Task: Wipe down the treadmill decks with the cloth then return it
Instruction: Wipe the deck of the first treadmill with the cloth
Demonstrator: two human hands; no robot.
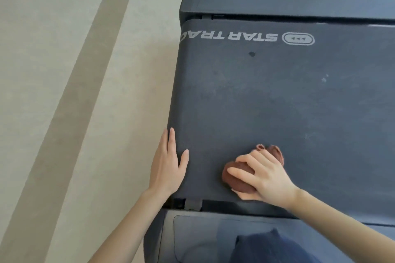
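- Grip first: the right hand (264, 176) has its fingers curled over a bunched brown cloth (236, 180) and presses it onto the belt. A tuft of the fabric pokes out past the knuckles at 1 o'clock.
- Cloth position: down at the near end of the treadmill deck (277, 102), just above the gap where the belt meets the front cover, at about 6 o'clock on the visible belt.
- Left hand (168, 164) lies at 9 o'clock from the grip, apart from the cloth. Its fingers are straight and flat along the deck's left edge with the thumb on the belt, bracing and holding nothing.
- Here's the relation that matters: nearly all the belt lies away from the grip, from 12 round to 3 o'clock. Its long axis looks to run 6 to 12, towards the logo (230, 37) and the end cap (277, 4).
- Marks waiting out there: a dark spot (252, 54) at 12 o'clock from the cloth, and pale specks (323, 79) at 1 o'clock.
- My read: wiping is under way, the right hand is the one placed to sweep outward, and the return is a long way off.
- Floor (64, 92) fills everything at 9 o'clock.
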